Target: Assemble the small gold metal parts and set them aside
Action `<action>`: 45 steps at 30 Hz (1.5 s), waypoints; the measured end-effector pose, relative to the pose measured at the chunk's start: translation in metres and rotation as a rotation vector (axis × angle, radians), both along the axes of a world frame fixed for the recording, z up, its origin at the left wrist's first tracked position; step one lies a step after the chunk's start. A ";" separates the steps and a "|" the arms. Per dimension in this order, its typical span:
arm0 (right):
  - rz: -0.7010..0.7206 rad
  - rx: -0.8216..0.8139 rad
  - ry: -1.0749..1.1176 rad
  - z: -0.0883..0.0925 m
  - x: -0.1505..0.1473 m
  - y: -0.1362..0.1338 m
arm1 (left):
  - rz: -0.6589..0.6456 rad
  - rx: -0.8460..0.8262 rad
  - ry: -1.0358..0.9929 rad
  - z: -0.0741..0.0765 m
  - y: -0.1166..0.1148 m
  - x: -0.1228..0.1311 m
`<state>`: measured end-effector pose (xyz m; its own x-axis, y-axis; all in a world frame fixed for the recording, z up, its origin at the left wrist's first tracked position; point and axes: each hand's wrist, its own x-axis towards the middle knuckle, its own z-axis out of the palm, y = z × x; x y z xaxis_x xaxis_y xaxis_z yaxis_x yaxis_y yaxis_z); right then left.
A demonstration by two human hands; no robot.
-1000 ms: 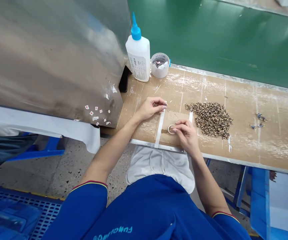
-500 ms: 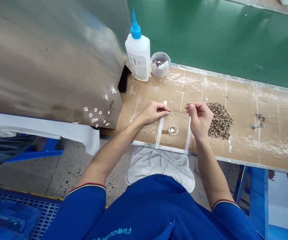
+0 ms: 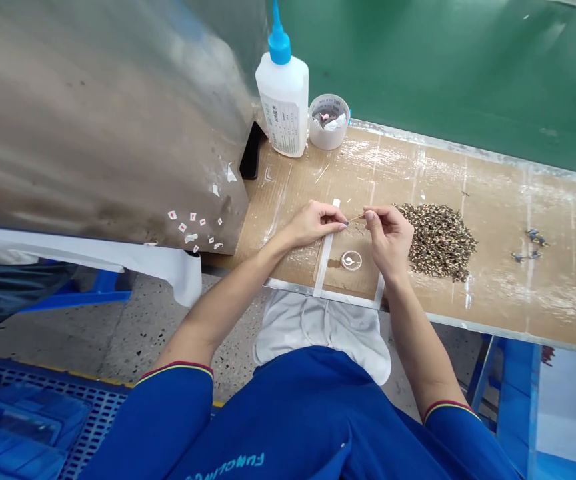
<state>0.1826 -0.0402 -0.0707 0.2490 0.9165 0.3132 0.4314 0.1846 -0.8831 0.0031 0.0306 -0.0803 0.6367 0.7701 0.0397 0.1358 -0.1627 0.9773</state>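
My left hand (image 3: 315,224) pinches a tiny dark piece (image 3: 346,225) between thumb and forefinger. My right hand (image 3: 389,240) holds a thin wooden stick (image 3: 357,217) in its fingertips, its far end almost at the left fingertips. Below the hands, a small pale ring (image 3: 351,261) with a white curl inside lies on the cardboard-covered bench (image 3: 363,163), between white tape strips (image 3: 323,267). A heap of small mottled brown pieces (image 3: 438,241) lies just right of my right hand.
A white glue bottle with a blue nozzle (image 3: 284,93) and a small plastic cup of scraps (image 3: 329,121) stand at the bench's back. Several small bluish pieces (image 3: 533,244) lie far right. A green panel (image 3: 443,67) rises behind; a metal housing (image 3: 108,120) with stuck-on labels fills the left.
My right hand has left the ring, moved up and right with the stick, then back left towards my left hand. The ring is now uncovered. My left hand has barely moved.
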 end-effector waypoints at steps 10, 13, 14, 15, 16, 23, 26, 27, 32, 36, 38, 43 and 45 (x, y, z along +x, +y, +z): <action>0.006 -0.013 -0.008 0.000 -0.001 -0.001 | -0.001 0.007 0.002 0.001 0.000 0.000; 0.021 -0.010 -0.030 0.001 -0.001 0.000 | -0.002 0.016 -0.004 0.001 0.000 0.000; 0.025 -0.009 -0.041 0.002 -0.001 -0.001 | -0.001 0.020 -0.002 0.001 0.000 0.000; 0.033 -0.010 -0.049 0.002 -0.001 -0.001 | 0.001 0.024 0.001 0.001 0.000 0.000; 0.043 -0.010 -0.054 0.003 -0.001 -0.001 | 0.002 0.027 0.004 0.001 0.000 0.000; 0.069 0.010 -0.109 0.006 -0.002 -0.002 | 0.007 0.036 -0.011 0.000 0.001 -0.002; 0.094 0.012 -0.074 0.006 -0.002 0.001 | -0.003 0.013 -0.032 0.001 0.001 -0.002; 0.096 0.010 -0.051 0.006 -0.001 0.001 | -0.002 0.007 -0.036 0.001 0.001 -0.002; 0.004 -0.003 0.089 0.014 0.005 -0.015 | 0.014 0.005 -0.058 -0.002 0.003 -0.002; 0.062 0.025 0.052 0.018 0.009 -0.045 | 0.033 0.009 -0.072 -0.005 0.004 -0.003; 0.136 0.049 -0.043 0.016 0.008 -0.056 | 0.034 0.026 -0.080 -0.006 0.005 -0.003; 0.208 0.082 -0.252 0.008 0.005 -0.061 | 0.029 0.066 -0.112 -0.010 0.005 -0.003; 0.225 0.055 -0.303 0.006 0.006 -0.059 | 0.033 0.063 -0.099 -0.010 0.005 -0.004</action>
<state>0.1884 -0.0997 -0.0643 -0.0683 0.9174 0.3921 0.6148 0.3482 -0.7077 -0.0007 0.0357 -0.0906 0.6019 0.7843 0.1504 0.0448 -0.2212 0.9742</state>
